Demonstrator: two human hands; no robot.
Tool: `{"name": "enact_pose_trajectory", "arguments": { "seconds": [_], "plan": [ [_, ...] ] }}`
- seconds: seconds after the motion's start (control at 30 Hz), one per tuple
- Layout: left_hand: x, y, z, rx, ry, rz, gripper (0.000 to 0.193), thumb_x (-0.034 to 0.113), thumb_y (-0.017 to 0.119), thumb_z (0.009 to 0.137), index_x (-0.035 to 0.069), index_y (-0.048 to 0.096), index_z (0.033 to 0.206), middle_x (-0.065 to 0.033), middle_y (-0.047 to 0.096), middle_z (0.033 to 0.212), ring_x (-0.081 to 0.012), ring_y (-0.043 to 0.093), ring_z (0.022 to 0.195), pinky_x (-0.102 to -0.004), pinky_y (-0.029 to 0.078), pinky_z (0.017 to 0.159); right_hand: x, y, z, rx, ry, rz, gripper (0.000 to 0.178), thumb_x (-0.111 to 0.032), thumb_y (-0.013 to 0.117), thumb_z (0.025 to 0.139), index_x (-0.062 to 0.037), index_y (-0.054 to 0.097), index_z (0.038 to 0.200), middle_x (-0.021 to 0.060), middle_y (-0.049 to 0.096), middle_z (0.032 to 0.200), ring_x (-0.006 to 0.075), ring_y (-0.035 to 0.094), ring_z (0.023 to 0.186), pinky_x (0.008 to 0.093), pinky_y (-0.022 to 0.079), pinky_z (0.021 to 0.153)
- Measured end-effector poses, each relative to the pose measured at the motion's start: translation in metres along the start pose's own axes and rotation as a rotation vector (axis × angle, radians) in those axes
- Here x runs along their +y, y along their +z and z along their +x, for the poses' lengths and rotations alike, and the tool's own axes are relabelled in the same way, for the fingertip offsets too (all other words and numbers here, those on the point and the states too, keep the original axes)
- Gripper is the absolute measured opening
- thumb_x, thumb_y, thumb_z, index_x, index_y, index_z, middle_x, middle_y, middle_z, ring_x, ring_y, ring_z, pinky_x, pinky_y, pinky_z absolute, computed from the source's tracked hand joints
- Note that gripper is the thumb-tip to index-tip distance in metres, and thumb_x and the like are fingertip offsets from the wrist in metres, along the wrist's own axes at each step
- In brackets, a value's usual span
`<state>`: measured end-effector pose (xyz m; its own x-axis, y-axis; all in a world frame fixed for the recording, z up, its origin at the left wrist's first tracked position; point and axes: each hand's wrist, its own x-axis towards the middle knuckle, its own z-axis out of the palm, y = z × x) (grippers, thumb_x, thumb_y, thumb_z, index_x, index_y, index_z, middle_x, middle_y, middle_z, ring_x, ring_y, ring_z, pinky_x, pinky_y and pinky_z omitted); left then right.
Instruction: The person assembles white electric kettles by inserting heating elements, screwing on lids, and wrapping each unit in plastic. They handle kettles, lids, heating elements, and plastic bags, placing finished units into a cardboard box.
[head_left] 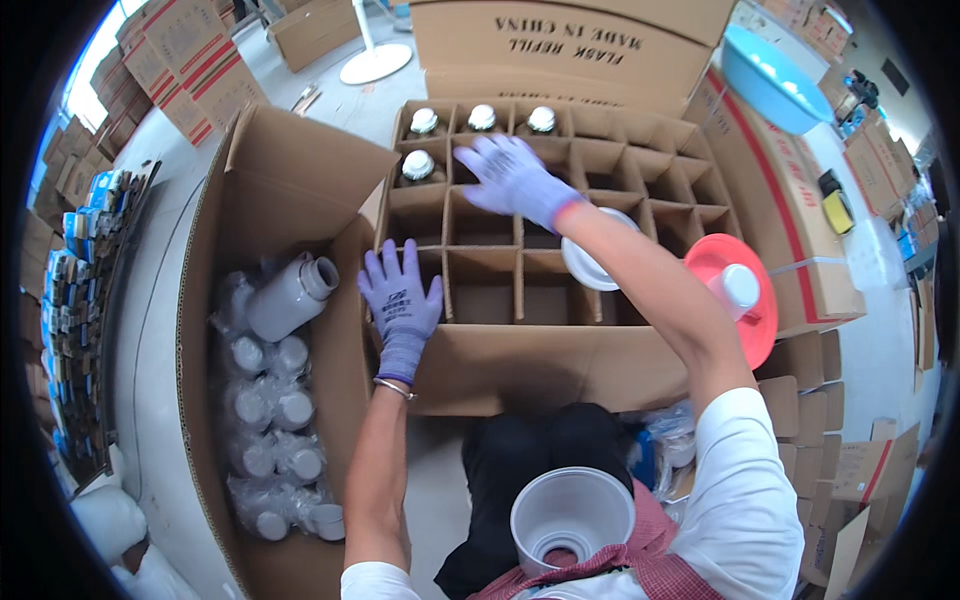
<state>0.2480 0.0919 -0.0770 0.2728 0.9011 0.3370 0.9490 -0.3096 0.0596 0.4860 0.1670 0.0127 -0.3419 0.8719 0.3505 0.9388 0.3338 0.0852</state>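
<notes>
My left hand [402, 300], in a pale purple knit glove, lies flat with fingers spread at the near left edge of a divided cardboard carton [530, 365]. My right hand [520, 180], gloved alike, reaches over the second row of compartments. Its fingers are stretched out and slightly apart, with nothing visible in them; the compartment beneath is mostly hidden. Flask refills with white-wrapped tops stand in the far left compartments, one of them a white-capped refill [418, 167] left of my right hand. A white round lid or ring [600, 268] lies on the dividers, partly behind my right forearm.
An open carton [195, 400] at left holds a grey plastic bottle body [290, 298] and several plastic-wrapped parts [270, 410]. A red dish [755, 325] with a white cup [738, 287] sits right. A translucent funnel-shaped tub [570, 510] rests on my lap. A blue basin [772, 80] stands far right.
</notes>
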Motion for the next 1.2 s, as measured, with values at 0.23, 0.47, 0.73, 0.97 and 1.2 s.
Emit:
{"name": "enact_pose_trajectory", "arguments": {
  "seconds": [0.23, 0.47, 0.73, 0.97, 1.2],
  "plan": [
    [0.008, -0.003, 0.004, 0.057, 0.037, -0.033, 0.07, 0.046, 0.064, 0.086, 0.013, 0.046, 0.145, -0.018, 0.042, 0.147, -0.0429, 0.032, 0.138, -0.0599, 0.024, 0.113, -0.037, 0.099, 0.109, -0.242, 0.431, 0.213, 0.063, -0.048, 0.073, 0.081, -0.0195, 0.053, 0.134, 0.0119, 0.064, 0.127, 0.0306, 0.063, 0.117, 0.0578, 0.039, 0.1],
    [0.005, 0.004, 0.004, 0.141, 0.023, -0.09, 0.06, 0.046, 0.056, 0.093, 0.012, 0.05, 0.142, -0.0181, 0.044, 0.147, -0.0442, 0.035, 0.137, -0.0605, 0.023, 0.113, -0.015, 0.007, 0.08, -0.09, 0.325, 0.173, 0.057, -0.049, 0.064, 0.088, -0.0199, 0.053, 0.136, 0.0155, 0.063, 0.123, 0.0339, 0.061, 0.116, 0.0569, 0.041, 0.098],
    [0.055, -0.083, -0.039, -0.147, -0.46, -2.03, 0.064, 0.052, 0.046, 0.102, 0.012, 0.037, 0.151, -0.0133, 0.046, 0.148, -0.0305, 0.043, 0.138, -0.0479, 0.041, 0.11, -0.037, -0.172, -0.09, 0.605, -0.122, 0.411, 0.043, -0.02, 0.071, 0.079, -0.0096, 0.055, 0.117, 0.0154, 0.058, 0.103, 0.0367, 0.056, 0.096, 0.0459, 0.044, 0.084],
    [0.08, -0.158, -0.112, -0.428, -0.212, -2.251, 0.077, 0.065, 0.042, 0.098, 0.007, 0.038, 0.149, -0.0075, 0.052, 0.143, -0.0223, 0.057, 0.123, -0.0321, 0.051, 0.098, -0.123, -0.181, -0.3, 0.535, 0.046, 0.782, 0.064, -0.012, 0.075, 0.077, -0.002, 0.047, 0.134, 0.0215, 0.049, 0.134, 0.0395, 0.048, 0.125, 0.0456, 0.038, 0.106],
    [0.058, -0.226, -0.191, -0.713, 0.082, -1.317, 0.09, 0.018, 0.079, 0.071, -0.001, 0.036, 0.148, -0.0138, 0.052, 0.139, -0.0213, 0.05, 0.128, -0.0334, 0.038, 0.111, -0.165, -0.165, -0.453, 0.212, 0.384, 1.15, 0.054, -0.016, 0.059, 0.088, 0.0018, 0.048, 0.138, 0.0203, 0.049, 0.139, 0.0365, 0.046, 0.13, 0.0448, 0.034, 0.112]
  ]
}}
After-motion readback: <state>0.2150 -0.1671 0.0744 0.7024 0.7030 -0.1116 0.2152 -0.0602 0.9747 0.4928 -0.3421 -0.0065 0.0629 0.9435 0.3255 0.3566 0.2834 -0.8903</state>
